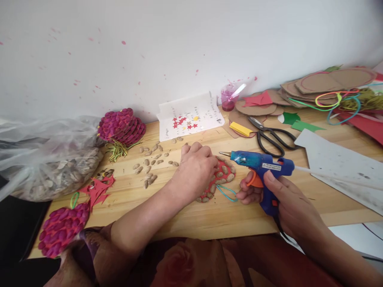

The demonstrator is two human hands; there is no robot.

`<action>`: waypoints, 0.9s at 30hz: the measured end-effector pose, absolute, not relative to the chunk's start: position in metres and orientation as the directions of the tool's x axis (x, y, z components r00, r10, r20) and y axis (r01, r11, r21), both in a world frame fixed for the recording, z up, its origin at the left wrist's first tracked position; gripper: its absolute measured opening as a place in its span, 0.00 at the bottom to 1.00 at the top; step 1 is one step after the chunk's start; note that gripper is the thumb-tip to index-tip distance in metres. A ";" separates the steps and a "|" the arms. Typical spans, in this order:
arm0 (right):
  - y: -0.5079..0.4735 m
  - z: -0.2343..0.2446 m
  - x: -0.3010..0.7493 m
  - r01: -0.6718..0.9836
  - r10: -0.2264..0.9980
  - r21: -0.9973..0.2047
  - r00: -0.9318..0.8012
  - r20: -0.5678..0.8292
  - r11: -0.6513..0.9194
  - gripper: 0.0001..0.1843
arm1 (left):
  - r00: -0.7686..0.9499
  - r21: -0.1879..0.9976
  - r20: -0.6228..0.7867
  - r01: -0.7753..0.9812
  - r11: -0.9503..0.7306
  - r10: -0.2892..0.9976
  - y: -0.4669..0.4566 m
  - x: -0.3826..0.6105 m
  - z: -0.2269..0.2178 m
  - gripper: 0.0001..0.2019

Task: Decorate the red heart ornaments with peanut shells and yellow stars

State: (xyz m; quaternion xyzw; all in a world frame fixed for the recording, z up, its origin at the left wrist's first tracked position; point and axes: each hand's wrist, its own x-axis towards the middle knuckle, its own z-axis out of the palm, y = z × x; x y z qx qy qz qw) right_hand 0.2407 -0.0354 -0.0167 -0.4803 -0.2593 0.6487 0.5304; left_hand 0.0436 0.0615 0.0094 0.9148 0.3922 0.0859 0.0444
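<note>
My right hand [287,195] grips a blue hot glue gun [251,159], fingers at its orange trigger. The gun's metal nozzle points left, close to my left hand [197,165]. That hand is closed, knuckles up, over a red cutout [220,167] studded with brown oval seeds. Its fingertips are hidden, so what they pinch cannot be made out. A loop of turquoise cord [229,193] sticks out from the cutout's near edge. Loose brown seeds [147,162] lie scattered on the wooden table to the left of my hand.
Black-handled scissors [269,137], cardboard ovals [332,81] and a white sheet [338,163] lie to the right. Behind stand a paper with red stars [191,115] and a pink-stained cup [229,99]. At left are a plastic bag [54,171] and magenta seed-covered pieces [64,227].
</note>
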 end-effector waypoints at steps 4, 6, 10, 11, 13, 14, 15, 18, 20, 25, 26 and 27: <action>-0.036 -0.016 0.241 -0.438 0.936 -0.848 0.035 -0.350 -0.300 0.19 | 0.686 0.139 0.123 0.704 -0.697 0.717 0.063 0.043 0.008 0.06; -0.036 -0.018 0.241 -0.440 0.939 -0.849 0.036 -0.342 -0.292 0.18 | 0.697 0.136 0.130 0.692 -0.709 0.706 0.063 0.043 0.007 0.06; -0.035 -0.022 0.241 -0.438 0.943 -0.855 0.046 -0.330 -0.278 0.17 | 0.710 0.136 0.120 0.680 -0.720 0.694 0.063 0.045 0.007 0.06; -0.035 -0.023 0.241 -0.436 0.944 -0.858 0.050 -0.326 -0.273 0.17 | 0.709 0.140 0.114 0.682 -0.717 0.696 0.062 0.045 0.007 0.06; -0.035 -0.023 0.241 -0.433 0.948 -0.862 0.050 -0.315 -0.263 0.17 | 0.693 0.166 0.106 0.695 -0.700 0.713 0.062 0.046 0.009 0.06; -0.035 -0.024 0.241 -0.432 0.950 -0.865 0.050 -0.308 -0.257 0.17 | 0.677 0.196 0.112 0.702 -0.685 0.727 0.062 0.046 0.010 0.07; -0.036 -0.024 0.241 -0.428 0.952 -0.867 0.049 -0.302 -0.253 0.17 | 0.656 0.245 0.125 0.707 -0.664 0.744 0.063 0.045 0.012 0.06; -0.037 -0.025 0.246 -0.378 0.961 -0.895 0.045 -0.272 -0.236 0.17 | 0.532 0.544 0.138 0.664 -0.513 0.835 0.066 0.037 0.021 0.05; -0.038 -0.023 0.249 -0.288 0.972 -0.934 0.046 -0.232 -0.210 0.17 | 0.431 0.801 0.019 0.533 -0.272 0.902 0.068 0.028 0.025 0.02; -0.034 -0.010 0.249 -0.023 0.996 -0.998 0.069 -0.064 -0.062 0.19 | 0.357 0.940 -0.316 -0.010 0.342 0.879 0.069 0.010 0.018 0.14; -0.033 -0.008 0.247 0.009 0.997 -0.999 0.060 -0.043 -0.044 0.19 | 0.358 0.912 -0.345 -0.093 0.400 0.868 0.069 0.008 0.015 0.15; -0.032 -0.008 0.244 0.037 0.998 -0.999 0.048 -0.026 -0.027 0.19 | 0.366 0.882 -0.365 -0.159 0.444 0.856 0.069 0.007 0.012 0.15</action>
